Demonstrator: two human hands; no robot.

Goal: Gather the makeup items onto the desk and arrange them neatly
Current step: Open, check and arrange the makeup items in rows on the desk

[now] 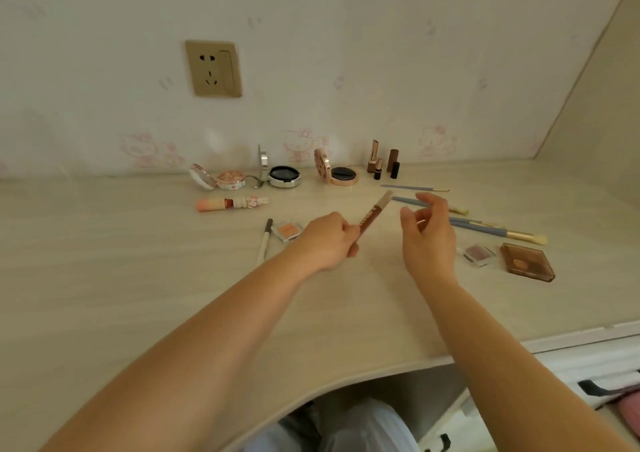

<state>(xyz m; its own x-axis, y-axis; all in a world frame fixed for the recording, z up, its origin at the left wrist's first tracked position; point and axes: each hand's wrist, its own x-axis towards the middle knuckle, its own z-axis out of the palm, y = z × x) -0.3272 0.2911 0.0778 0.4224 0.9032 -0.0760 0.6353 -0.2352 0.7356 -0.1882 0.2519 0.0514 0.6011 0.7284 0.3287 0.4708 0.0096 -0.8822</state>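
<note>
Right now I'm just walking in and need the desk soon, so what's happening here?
A person is tidying makeup on the desk. The left hand grips a brown pencil lifted off the surface, and the right hand hovers open beside it. Open compacts and lipsticks stand by the wall; brushes lie to the right.

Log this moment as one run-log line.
left hand: grips brown pencil | right hand: open, beside it | desk: makeup spread out
</note>
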